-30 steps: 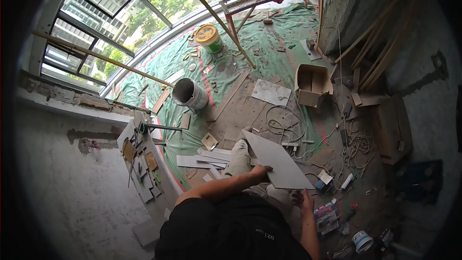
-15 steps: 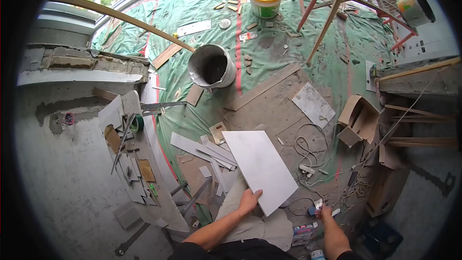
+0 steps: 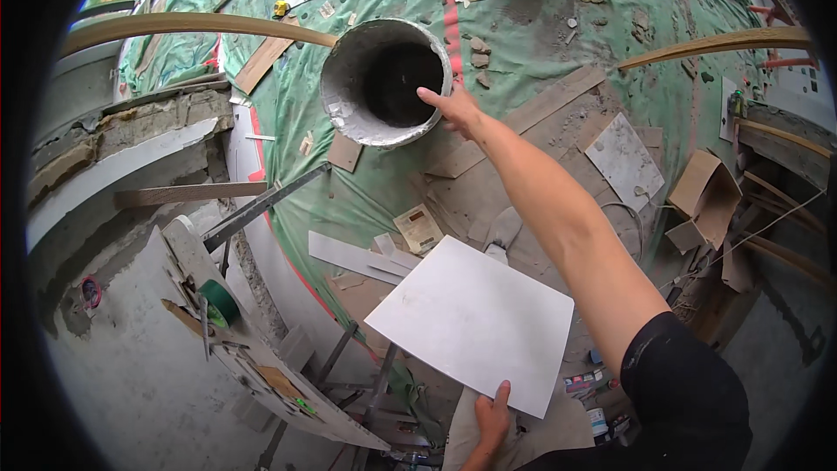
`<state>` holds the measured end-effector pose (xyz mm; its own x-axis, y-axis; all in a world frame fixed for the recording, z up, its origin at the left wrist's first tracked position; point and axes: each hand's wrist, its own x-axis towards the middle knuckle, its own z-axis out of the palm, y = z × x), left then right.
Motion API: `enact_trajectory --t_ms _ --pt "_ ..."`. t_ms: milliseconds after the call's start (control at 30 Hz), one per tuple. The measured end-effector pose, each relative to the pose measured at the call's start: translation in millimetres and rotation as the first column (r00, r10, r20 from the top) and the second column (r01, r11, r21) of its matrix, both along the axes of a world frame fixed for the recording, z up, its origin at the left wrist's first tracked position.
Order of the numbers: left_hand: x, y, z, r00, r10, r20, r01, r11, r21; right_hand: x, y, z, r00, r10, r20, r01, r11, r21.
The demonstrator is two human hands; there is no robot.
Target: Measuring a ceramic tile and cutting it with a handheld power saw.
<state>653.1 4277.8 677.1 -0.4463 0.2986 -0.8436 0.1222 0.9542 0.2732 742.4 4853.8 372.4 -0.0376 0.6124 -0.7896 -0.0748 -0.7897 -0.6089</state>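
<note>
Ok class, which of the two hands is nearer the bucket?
Right. The right hand is at the rim of the bucket; the left hand is farther off, near the body, holding the near edge of the white board.

No lettering can be read — the beige panel (image 3: 418, 229) perhaps bears print, too small to tell.

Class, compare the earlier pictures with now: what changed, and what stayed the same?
The right grip moved forward from beside the white tile to the rim of the bucket; whether it has closed is unclear. The left grip still holds the tile's near edge. The bucket and cardboard box stayed put.
</note>
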Motion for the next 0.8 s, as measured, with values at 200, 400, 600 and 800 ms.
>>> enact_trajectory --t_ms 200,400,600,800 --pt "26.9 48.9 -2.4 0.950 0.246 0.195 -0.234 0.969 -0.079 14.0 -3.1 -47.7 0.919 0.010 0.394 -0.025 0.999 0.032" --pt "9.7 40.0 -3.7 0.948 0.197 0.249 -0.185 0.980 -0.073 57.9 -92.0 23.7 0.921 -0.053 0.387 0.044 0.999 0.032" --pt "16.1 43.6 2.2 0.959 -0.080 0.272 0.075 0.997 0.029 167.6 -238.1 140.2 0.908 -0.239 0.343 0.260 0.965 -0.016" --pt "-1.4 15.9 4.7 0.949 -0.154 0.276 0.160 0.987 0.003 224.0 -447.0 193.3 0.736 -0.515 0.439 0.608 0.789 -0.094"
